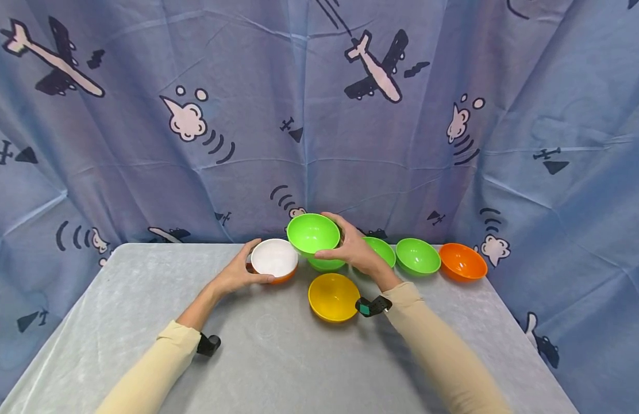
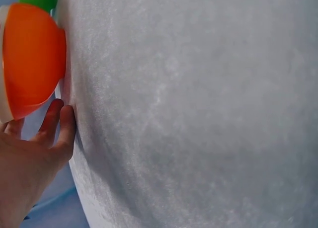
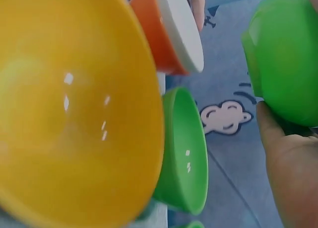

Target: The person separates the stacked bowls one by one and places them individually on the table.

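Note:
My left hand [image 1: 235,270] grips a white bowl [image 1: 274,257] nested in an orange bowl [image 2: 32,59], with the thumb at the near side and fingers around the left. To its right, my right hand [image 1: 354,251] holds a green bowl [image 1: 313,233] by its right side, thumb low and fingers near the rim. This green bowl is raised, its opening up, over another green bowl [image 1: 327,265] on the table, which it partly hides. Nearer to me, below the right hand, stands a yellow bowl [image 1: 334,297].
Right of my right hand stand two more green bowls [image 1: 380,251], [image 1: 418,257] along the back of the table, one partly behind the wrist. An orange bowl [image 1: 463,262] ends the row. A patterned blue curtain [image 1: 257,115] hangs behind the grey-clothed table [image 1: 278,356].

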Available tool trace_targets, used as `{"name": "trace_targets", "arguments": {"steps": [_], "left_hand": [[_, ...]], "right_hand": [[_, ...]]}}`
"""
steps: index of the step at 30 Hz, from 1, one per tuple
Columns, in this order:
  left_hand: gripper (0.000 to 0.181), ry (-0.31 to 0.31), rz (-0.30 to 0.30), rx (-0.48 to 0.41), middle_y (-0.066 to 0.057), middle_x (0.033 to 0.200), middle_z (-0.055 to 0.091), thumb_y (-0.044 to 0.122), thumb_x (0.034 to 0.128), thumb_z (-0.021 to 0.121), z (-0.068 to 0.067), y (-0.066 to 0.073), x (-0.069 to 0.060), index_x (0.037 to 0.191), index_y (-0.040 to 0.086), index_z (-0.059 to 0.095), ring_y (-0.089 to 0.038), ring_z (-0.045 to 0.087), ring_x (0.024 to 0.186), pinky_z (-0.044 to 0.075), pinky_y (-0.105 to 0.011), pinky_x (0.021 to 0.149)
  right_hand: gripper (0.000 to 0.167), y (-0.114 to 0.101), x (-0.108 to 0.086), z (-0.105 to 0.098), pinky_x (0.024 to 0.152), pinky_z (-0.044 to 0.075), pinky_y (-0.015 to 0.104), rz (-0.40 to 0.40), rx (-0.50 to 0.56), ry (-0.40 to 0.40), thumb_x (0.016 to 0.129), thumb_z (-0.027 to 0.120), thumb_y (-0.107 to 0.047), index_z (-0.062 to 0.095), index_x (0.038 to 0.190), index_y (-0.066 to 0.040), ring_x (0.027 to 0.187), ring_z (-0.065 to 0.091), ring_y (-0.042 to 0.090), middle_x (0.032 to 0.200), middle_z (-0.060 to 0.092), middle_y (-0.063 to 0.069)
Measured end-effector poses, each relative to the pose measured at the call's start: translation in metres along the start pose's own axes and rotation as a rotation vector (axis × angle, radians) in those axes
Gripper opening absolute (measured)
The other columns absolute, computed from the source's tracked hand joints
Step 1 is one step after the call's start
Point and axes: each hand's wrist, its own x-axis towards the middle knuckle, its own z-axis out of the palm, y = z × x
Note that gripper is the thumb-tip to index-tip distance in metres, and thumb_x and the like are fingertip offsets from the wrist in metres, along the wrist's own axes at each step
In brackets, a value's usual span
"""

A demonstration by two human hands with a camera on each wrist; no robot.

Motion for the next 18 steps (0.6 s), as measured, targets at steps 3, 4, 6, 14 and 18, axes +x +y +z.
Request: {"name": "trace_targets", "arguments": {"steps": [3, 4, 6, 14, 18], "left_hand": [[0.11, 0.007, 0.006, 0.02, -0.02, 0.16, 0.026, 0.026, 0.0787, 0.09, 0.001, 0.001, 0.0, 0.161, 0.006, 0.019, -0.042, 0.043, 0.133, 0.036, -0.055, 0.107], [0.11, 0.007, 0.012, 0.022, -0.02, 0.16, 0.026, 0.026, 0.0785, 0.091, 0.001, 0.001, 0.001, 0.16, 0.006, 0.02, -0.042, 0.042, 0.134, 0.035, -0.056, 0.108], [0.11, 0.008, 0.02, 0.026, -0.021, 0.16, 0.027, 0.027, 0.0782, 0.091, 0.002, 0.001, 0.0, 0.16, 0.005, 0.02, -0.042, 0.042, 0.134, 0.035, -0.057, 0.108], [0.111, 0.009, 0.004, 0.025, -0.02, 0.161, 0.025, 0.027, 0.0786, 0.091, 0.004, 0.002, -0.001, 0.161, 0.008, 0.019, -0.043, 0.042, 0.133, 0.034, -0.057, 0.108], [0.11, 0.016, -0.011, 0.033, -0.019, 0.161, 0.026, 0.028, 0.0789, 0.09, 0.002, 0.002, -0.002, 0.161, 0.011, 0.019, -0.042, 0.041, 0.135, 0.033, -0.058, 0.109]], "right_hand": [[0.095, 0.002, -0.008, -0.009, 0.103, 0.047, 0.045, 0.0, -0.022, 0.014, 0.078, 0.087, 0.0, 0.033, 0.157, -0.005, 0.126, 0.05, 0.036, 0.15, 0.04, 0.014], [0.095, 0.003, -0.011, -0.013, 0.103, 0.047, 0.045, -0.002, -0.034, 0.02, 0.078, 0.087, -0.001, 0.033, 0.156, -0.005, 0.126, 0.05, 0.035, 0.15, 0.041, 0.014], [0.095, 0.003, -0.017, -0.019, 0.103, 0.047, 0.044, -0.005, -0.066, 0.031, 0.078, 0.089, -0.004, 0.034, 0.156, -0.006, 0.126, 0.05, 0.034, 0.15, 0.042, 0.013], [0.095, 0.002, -0.045, -0.044, 0.1, 0.049, 0.042, 0.0, -0.155, 0.052, 0.078, 0.09, -0.007, 0.036, 0.156, -0.007, 0.125, 0.051, 0.034, 0.15, 0.043, 0.012], [0.096, 0.004, -0.057, -0.054, 0.101, 0.047, 0.044, 0.029, -0.168, 0.071, 0.078, 0.09, -0.008, 0.035, 0.157, -0.007, 0.129, 0.047, 0.033, 0.152, 0.041, 0.012]]}}
